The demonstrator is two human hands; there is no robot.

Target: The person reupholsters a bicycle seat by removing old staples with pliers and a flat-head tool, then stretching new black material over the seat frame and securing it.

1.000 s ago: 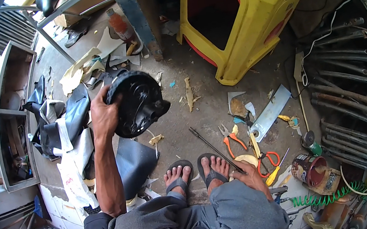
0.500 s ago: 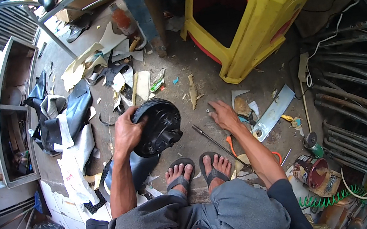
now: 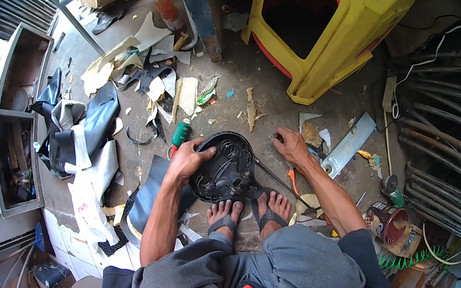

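Head view: left grip (image 3: 187,159) clamped on black shell (image 3: 221,172), at upper-left rim; right grip (image 3: 290,146) apart from shell, closure unclear.

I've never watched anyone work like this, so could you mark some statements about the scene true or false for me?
1. The left hand holds the black plastic piece by its edge. True.
2. The right hand grips the dark rod. False: the rod is outside its grasp.
3. The stool is blue. False: it is yellow.
4. The person wears sandals. True.
5. The green coil lies on the person's left. False: on the right.
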